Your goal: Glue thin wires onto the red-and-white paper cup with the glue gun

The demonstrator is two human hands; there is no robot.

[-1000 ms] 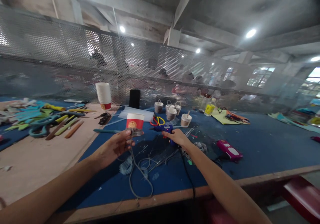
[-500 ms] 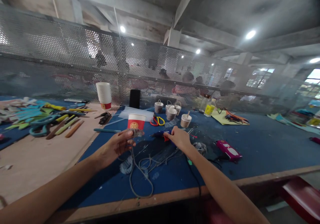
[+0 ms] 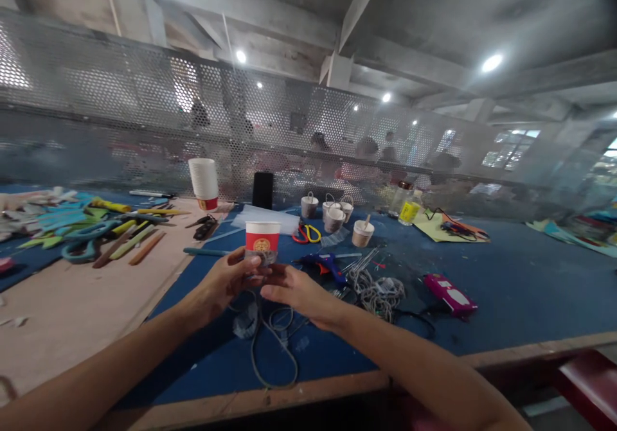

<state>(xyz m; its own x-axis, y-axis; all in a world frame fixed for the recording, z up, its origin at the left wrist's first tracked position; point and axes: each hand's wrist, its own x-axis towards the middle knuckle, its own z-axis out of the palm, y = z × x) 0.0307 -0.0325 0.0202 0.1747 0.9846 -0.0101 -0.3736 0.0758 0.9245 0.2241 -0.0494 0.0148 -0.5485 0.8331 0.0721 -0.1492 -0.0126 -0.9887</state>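
A red and white paper cup point(image 3: 261, 233) with a gold emblem is upright in my left hand point(image 3: 226, 283), whose fingers close around its lower part. Grey cord wraps the cup near its base. My right hand point(image 3: 301, 293) has its fingertips at the cup's lower right side; whether they also pinch the cord is hidden. From below the hands a grey cord point(image 3: 254, 347) hangs in a loop onto the blue table. A blue glue gun point(image 3: 332, 267) with a red trigger lies to the right of my right hand.
Tangled grey cord point(image 3: 380, 296) and a magenta device point(image 3: 450, 294) lie on the right. Behind stand several small cord-wrapped cups point(image 3: 333, 220), red-yellow scissors point(image 3: 307, 233) and a bottle point(image 3: 409, 209). A cup stack point(image 3: 204, 180) and blue-handled scissors point(image 3: 89, 241) are left.
My right hand has let go of the glue gun, leaving it on the table, and has moved left to the cup. My left hand still holds the cup in nearly the same place.
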